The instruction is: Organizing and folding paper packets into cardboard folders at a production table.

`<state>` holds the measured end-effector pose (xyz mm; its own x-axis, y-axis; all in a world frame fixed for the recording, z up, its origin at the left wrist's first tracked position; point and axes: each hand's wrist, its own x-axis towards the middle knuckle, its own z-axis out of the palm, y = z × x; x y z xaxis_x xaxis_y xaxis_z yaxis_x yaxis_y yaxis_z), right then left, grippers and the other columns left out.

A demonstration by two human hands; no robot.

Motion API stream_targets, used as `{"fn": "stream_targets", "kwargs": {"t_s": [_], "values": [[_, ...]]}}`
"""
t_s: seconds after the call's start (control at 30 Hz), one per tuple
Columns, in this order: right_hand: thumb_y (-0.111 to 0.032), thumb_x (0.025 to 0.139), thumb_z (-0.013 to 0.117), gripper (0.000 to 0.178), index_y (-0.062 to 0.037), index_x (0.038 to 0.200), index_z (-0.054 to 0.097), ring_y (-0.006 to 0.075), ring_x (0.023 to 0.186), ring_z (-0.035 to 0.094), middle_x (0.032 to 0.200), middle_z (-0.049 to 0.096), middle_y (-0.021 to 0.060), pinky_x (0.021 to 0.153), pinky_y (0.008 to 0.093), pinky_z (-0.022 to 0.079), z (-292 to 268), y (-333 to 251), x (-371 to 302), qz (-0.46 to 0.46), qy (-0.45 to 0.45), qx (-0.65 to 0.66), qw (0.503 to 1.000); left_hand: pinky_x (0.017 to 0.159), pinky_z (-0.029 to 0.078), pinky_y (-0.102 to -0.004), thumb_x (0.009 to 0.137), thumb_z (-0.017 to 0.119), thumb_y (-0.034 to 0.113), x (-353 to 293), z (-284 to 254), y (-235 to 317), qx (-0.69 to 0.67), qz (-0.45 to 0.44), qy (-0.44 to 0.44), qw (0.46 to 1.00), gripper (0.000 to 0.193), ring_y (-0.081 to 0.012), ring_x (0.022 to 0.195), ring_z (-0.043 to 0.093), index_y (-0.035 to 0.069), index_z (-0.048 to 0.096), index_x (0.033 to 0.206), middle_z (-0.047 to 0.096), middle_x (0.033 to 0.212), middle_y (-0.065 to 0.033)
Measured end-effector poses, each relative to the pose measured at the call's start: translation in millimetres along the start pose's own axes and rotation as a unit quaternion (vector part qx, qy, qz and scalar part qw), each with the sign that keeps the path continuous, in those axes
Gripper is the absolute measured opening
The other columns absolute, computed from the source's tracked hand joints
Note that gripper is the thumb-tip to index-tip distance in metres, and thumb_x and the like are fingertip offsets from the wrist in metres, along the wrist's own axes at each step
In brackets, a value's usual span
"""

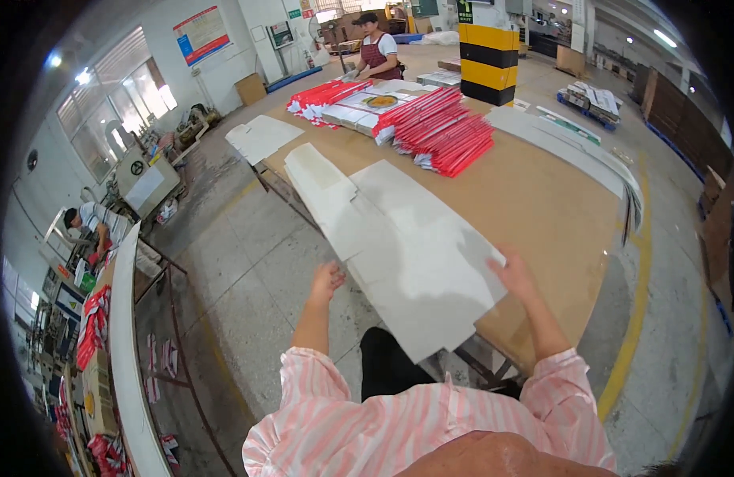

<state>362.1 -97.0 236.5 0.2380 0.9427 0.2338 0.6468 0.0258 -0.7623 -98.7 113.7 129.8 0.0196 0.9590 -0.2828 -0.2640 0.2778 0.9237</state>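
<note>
A large white cardboard blank (418, 254) with notched edges lies slantwise in front of me, its near end sticking out past the table edge. My right hand (516, 277) grips its right edge, fingertips at the rim. Just off the left edge, my left hand (328, 280) hovers over the floor with its fingers curled in; nothing shows in them. Another white blank (323, 179) lies along the left side of the large one, partly overlapped by it. A further flat white piece (263, 137) rests at the table's far left corner.
On the brown tabletop (553, 215) stand red-and-white stacks of flat cartons (438, 131). White sheets (569, 147) lie along its right side. A co-worker (375, 52) stands beyond the table, another person (96, 226) at the left. A yellow-black pillar (488, 67) rises behind.
</note>
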Motion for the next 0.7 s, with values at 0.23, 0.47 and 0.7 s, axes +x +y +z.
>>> {"fn": "stream_targets", "kwargs": {"t_s": [0.23, 0.47, 0.7], "values": [[-0.009, 0.087, 0.063, 0.014, -0.0019, 0.099, 0.064, 0.0212, 0.093, 0.064, 0.098, 0.066, 0.0120, 0.094, 0.0346, 0.046, -113.2, -252.6, -113.8, -0.337, -0.032, 0.413, 0.846, 0.073, 0.055, -0.0400, 0.092, 0.054, 0.020, -131.1, -114.4, -61.0, -0.085, -0.148, 0.023, 0.985, 0.034, -0.0302, 0.087, 0.063, -0.001, 0.049, 0.119, 0.060, 0.109, -0.0160], [-0.020, 0.087, 0.068, 0.014, -0.0160, 0.079, 0.058, 0.0201, 0.084, 0.063, 0.081, 0.065, 0.0009, 0.100, 0.0461, 0.043, -127.9, -322.4, -188.8, -0.456, -0.076, 0.453, 0.762, 0.068, 0.052, -0.0288, 0.092, 0.056, 0.011, -153.9, -92.3, -24.7, 0.042, 0.144, 0.053, 0.987, 0.025, -0.0157, 0.079, 0.063, -0.001, 0.060, 0.113, 0.066, 0.093, -0.0097], [-0.018, 0.084, 0.071, 0.012, -0.0178, 0.077, 0.061, 0.0175, 0.086, 0.061, 0.083, 0.064, -0.0011, 0.097, 0.0415, 0.043, -178.7, -183.8, -310.7, -0.461, -0.070, 0.482, 0.742, 0.085, 0.050, -0.0358, 0.086, 0.064, 0.018, -201.3, 76.9, -41.5, 0.374, 0.288, -0.204, 0.858, 0.034, -0.0283, 0.093, 0.064, -0.001, 0.061, 0.114, 0.067, 0.101, -0.0149]]}}
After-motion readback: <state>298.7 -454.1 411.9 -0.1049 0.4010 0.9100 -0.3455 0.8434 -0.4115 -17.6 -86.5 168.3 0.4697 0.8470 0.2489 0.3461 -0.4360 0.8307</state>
